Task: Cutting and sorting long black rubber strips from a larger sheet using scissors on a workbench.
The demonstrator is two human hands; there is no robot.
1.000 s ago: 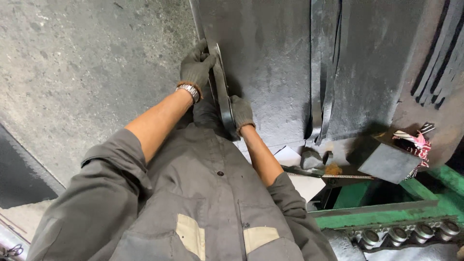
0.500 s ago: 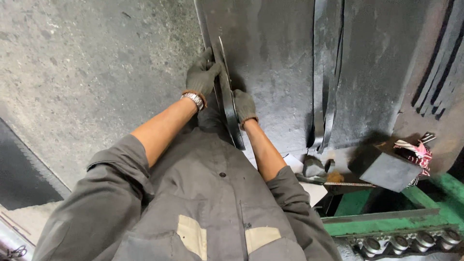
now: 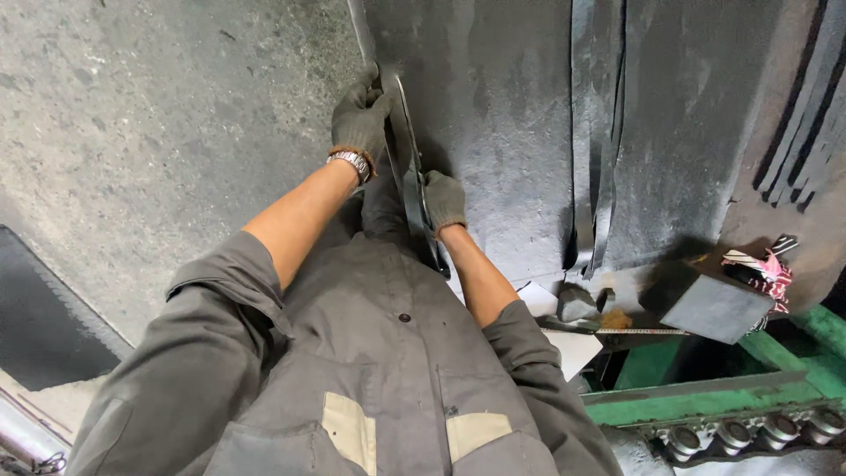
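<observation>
From the head camera, looking down along the grey work jacket [image 3: 379, 379], both gloved hands meet at a long, thin metal strip [image 3: 411, 176] that stands on its edge against the side of a big dark steel sheet [image 3: 502, 132]. The left hand [image 3: 359, 119] is the farther one, with a metal wristwatch [image 3: 351, 161] at the wrist, and its fingers are closed around the upper part of the strip. The right hand [image 3: 443, 199] is nearer to the body; it is closed on the strip lower down, just beside the sheet (the fingertips are hidden behind the metal). To the right, two more narrow strips [image 3: 592, 132] lie on the sheet. Near them sit a grey block [image 3: 716, 307], a bundle of red and white rags [image 3: 765, 269] and a green machine frame [image 3: 705, 401] with rollers. The concrete floor [image 3: 159, 132] is on the left.
</observation>
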